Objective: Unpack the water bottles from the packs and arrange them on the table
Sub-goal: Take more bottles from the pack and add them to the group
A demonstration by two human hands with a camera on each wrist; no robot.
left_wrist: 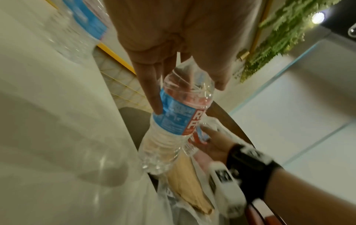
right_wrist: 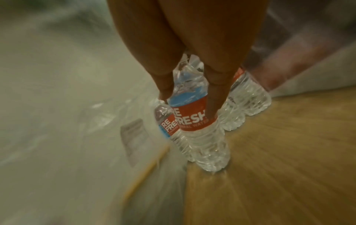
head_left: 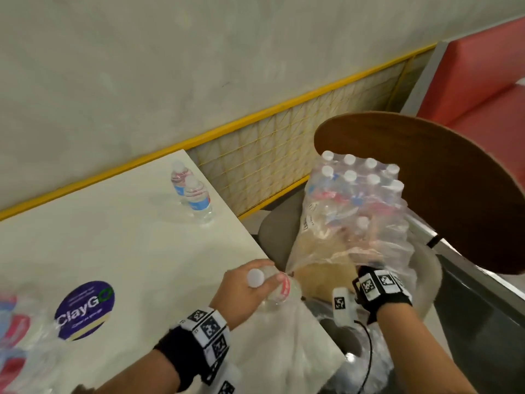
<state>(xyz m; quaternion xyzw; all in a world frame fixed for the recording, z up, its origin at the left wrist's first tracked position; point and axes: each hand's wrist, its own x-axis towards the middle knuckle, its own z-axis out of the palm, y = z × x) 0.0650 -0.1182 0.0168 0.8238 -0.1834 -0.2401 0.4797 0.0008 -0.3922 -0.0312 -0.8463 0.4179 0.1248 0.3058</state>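
Observation:
My left hand (head_left: 255,282) grips a clear water bottle (head_left: 279,291) with a white cap, just past the white table's (head_left: 113,237) right edge. The left wrist view shows the fingers and thumb of that hand (left_wrist: 187,97) curled round the bottle's (left_wrist: 173,120) blue and red label. My right hand (head_left: 366,248) reaches inside the torn plastic pack (head_left: 358,191) on the chair. In the right wrist view this hand (right_wrist: 187,105) holds a bottle (right_wrist: 194,121) with a red label, upright on the pack's cardboard base (right_wrist: 279,152). Two bottles (head_left: 196,197) stand at the table's far right.
A brown chair back (head_left: 440,180) curves behind the pack. Crumpled wrap with red and blue labels (head_left: 14,322) lies at the table's left edge beside a purple sticker (head_left: 85,308). A yellow mesh rail (head_left: 284,132) runs along the wall, and a red seat (head_left: 483,81) is at far right.

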